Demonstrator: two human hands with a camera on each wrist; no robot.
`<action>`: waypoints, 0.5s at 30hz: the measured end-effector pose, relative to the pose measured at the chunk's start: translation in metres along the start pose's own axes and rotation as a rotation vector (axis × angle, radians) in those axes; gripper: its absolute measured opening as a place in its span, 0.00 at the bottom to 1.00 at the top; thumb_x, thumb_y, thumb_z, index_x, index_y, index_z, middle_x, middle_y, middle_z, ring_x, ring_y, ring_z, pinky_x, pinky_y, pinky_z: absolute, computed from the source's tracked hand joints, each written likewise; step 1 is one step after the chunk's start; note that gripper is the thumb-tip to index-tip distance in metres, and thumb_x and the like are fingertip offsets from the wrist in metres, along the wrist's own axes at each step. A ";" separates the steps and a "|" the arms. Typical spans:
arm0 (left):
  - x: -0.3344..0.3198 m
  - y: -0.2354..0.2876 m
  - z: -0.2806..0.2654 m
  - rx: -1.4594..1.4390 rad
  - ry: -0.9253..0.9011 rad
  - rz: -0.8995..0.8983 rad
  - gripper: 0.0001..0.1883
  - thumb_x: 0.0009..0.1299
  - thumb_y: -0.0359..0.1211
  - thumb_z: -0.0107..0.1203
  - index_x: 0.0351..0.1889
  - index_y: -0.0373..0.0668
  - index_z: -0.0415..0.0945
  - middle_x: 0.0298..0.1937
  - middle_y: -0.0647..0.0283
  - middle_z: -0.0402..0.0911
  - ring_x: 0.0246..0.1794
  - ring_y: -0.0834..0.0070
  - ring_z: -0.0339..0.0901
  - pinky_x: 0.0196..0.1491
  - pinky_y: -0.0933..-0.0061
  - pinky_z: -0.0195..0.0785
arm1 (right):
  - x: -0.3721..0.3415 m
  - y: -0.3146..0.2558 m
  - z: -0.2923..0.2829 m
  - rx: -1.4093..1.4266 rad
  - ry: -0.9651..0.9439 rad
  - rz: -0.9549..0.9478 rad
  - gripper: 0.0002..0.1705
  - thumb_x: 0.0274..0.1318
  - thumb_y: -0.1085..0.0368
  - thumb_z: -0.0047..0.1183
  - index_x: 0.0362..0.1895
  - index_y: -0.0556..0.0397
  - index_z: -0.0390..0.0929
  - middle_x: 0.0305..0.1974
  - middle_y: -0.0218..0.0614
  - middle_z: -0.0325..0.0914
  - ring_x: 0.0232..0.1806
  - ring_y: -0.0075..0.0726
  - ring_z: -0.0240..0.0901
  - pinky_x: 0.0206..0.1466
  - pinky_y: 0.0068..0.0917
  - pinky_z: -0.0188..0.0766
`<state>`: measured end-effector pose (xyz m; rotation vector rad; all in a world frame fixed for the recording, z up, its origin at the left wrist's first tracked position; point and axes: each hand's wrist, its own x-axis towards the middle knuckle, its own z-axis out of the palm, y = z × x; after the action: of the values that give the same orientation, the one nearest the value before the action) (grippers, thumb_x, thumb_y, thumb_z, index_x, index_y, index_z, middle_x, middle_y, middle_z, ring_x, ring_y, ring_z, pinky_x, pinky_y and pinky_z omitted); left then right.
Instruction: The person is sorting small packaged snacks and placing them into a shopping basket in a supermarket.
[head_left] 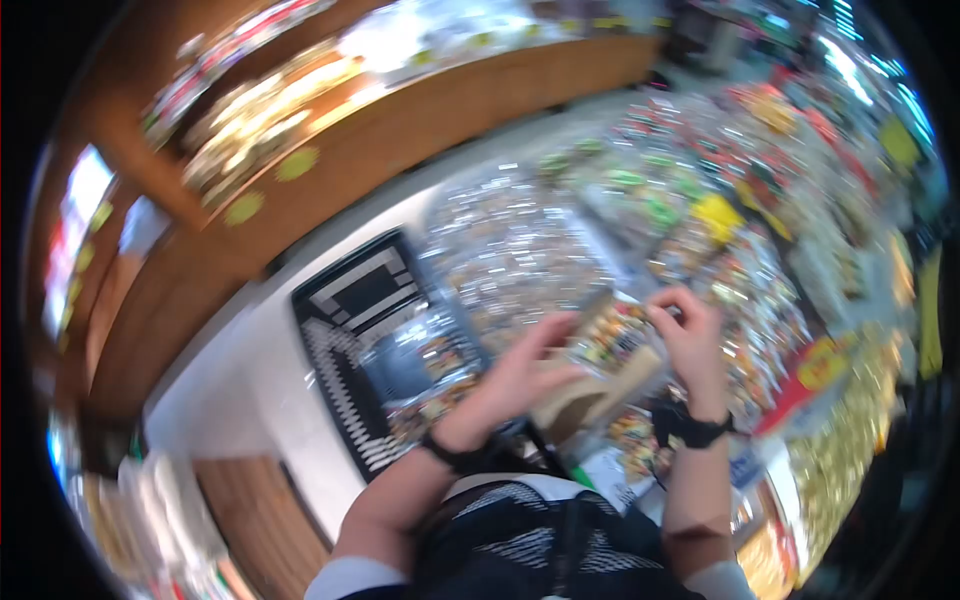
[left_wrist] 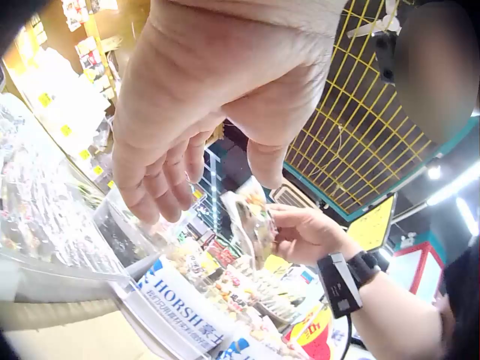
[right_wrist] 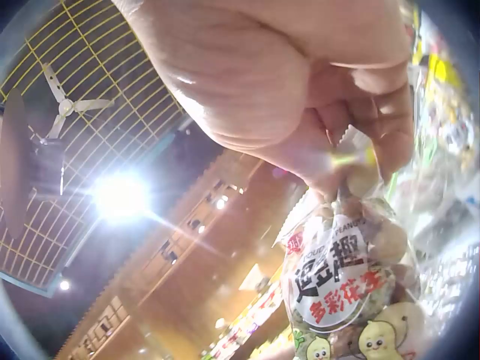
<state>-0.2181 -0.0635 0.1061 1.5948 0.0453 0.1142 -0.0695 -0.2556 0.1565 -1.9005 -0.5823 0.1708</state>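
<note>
My right hand [head_left: 690,335] pinches a small clear packet of coloured peanuts [right_wrist: 341,277] by its top edge. Peanut cartoons and red and black lettering show on the packet in the right wrist view. Opposite it, my left hand [head_left: 520,375] is held with its fingers extended and thumb apart. In the left wrist view the packet [left_wrist: 253,221] hangs beyond the left thumb, with a gap between them. Below both hands in the head view is a tan cardboard box [head_left: 625,385].
A black crate [head_left: 335,385] with several packets in it stands at left on a white surface. Beyond is a wide heap of clear-wrapped goods [head_left: 510,250]. Bagged snacks [head_left: 760,300] spread to the right. Wooden shelving [head_left: 430,120] runs along the back. White boxes marked HORSH [left_wrist: 176,307] stand close by.
</note>
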 end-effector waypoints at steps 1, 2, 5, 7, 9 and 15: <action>-0.001 0.007 0.005 -0.058 0.002 0.027 0.36 0.68 0.31 0.65 0.72 0.41 0.59 0.63 0.56 0.72 0.64 0.70 0.70 0.66 0.67 0.65 | -0.006 -0.006 0.014 -0.001 -0.087 0.052 0.04 0.56 0.72 0.57 0.36 0.58 0.81 0.31 0.29 0.80 0.31 0.21 0.74 0.36 0.21 0.70; 0.000 -0.005 0.005 -0.091 -0.004 0.002 0.33 0.69 0.32 0.65 0.69 0.40 0.62 0.59 0.60 0.74 0.60 0.76 0.71 0.63 0.71 0.66 | -0.011 -0.006 0.029 0.017 -0.164 0.059 0.05 0.57 0.71 0.57 0.37 0.58 0.81 0.32 0.28 0.81 0.30 0.20 0.74 0.35 0.21 0.70; -0.015 -0.014 -0.014 0.006 0.086 -0.004 0.24 0.69 0.31 0.65 0.60 0.39 0.68 0.48 0.64 0.79 0.49 0.80 0.77 0.53 0.73 0.73 | -0.019 -0.002 0.058 0.058 -0.252 0.087 0.06 0.58 0.70 0.58 0.39 0.58 0.81 0.32 0.28 0.81 0.30 0.19 0.73 0.33 0.20 0.71; -0.029 -0.035 -0.044 -0.193 0.234 -0.146 0.24 0.66 0.35 0.66 0.57 0.41 0.70 0.47 0.63 0.78 0.44 0.77 0.78 0.48 0.73 0.74 | -0.015 0.002 0.061 0.067 -0.245 0.120 0.07 0.59 0.69 0.59 0.40 0.58 0.82 0.33 0.28 0.81 0.30 0.18 0.73 0.33 0.19 0.71; -0.049 -0.060 -0.086 -0.206 0.491 -0.346 0.24 0.67 0.35 0.65 0.59 0.42 0.70 0.46 0.62 0.80 0.45 0.74 0.80 0.48 0.71 0.76 | -0.014 0.010 0.058 0.103 -0.185 0.197 0.08 0.61 0.68 0.59 0.43 0.57 0.82 0.33 0.27 0.81 0.30 0.18 0.74 0.32 0.19 0.71; -0.108 -0.209 -0.195 -0.006 1.131 -0.682 0.30 0.63 0.31 0.67 0.62 0.35 0.68 0.52 0.53 0.80 0.48 0.66 0.82 0.49 0.66 0.77 | -0.007 0.020 0.059 0.080 -0.261 0.246 0.09 0.61 0.68 0.59 0.45 0.56 0.80 0.34 0.27 0.80 0.33 0.20 0.75 0.34 0.20 0.71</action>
<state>-0.3369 0.1255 -0.1027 1.2490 1.4355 0.4608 -0.0923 -0.2155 0.1134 -1.8811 -0.5042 0.5995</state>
